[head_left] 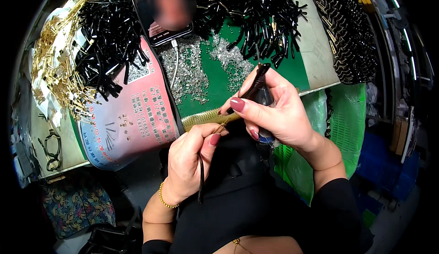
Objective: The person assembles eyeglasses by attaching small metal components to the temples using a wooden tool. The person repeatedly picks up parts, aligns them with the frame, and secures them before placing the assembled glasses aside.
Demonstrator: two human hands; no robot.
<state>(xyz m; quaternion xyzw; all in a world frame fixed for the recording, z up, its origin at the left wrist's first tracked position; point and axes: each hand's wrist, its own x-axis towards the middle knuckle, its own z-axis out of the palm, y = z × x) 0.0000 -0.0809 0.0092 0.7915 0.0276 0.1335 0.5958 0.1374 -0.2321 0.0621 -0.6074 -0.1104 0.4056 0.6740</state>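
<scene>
Toward the middle, my left hand (185, 160) is closed in a pinch on a black eyeglass temple (201, 181), whose dark end hangs below the fingers. A thin gold metal part (222, 125) shows at its fingertips. My right hand (286, 114) is wrapped round a dark screwdriver (261, 92), its slim shaft pointing away from me. A small black piece pokes out by the right thumb and index finger; its kind I cannot make out. The two hands are close together but apart, over a gold mesh strip (201, 118) at the table's near edge.
Silver screws (185, 71) lie scattered on a green mat (217, 87). Behind are heaps of black temples (270, 21) and a phone (160, 30) on a white cable (176, 60). Gold metal parts (55, 57) and an eyeglass frame (52, 149) sit left. A green basket (345, 130) stands right.
</scene>
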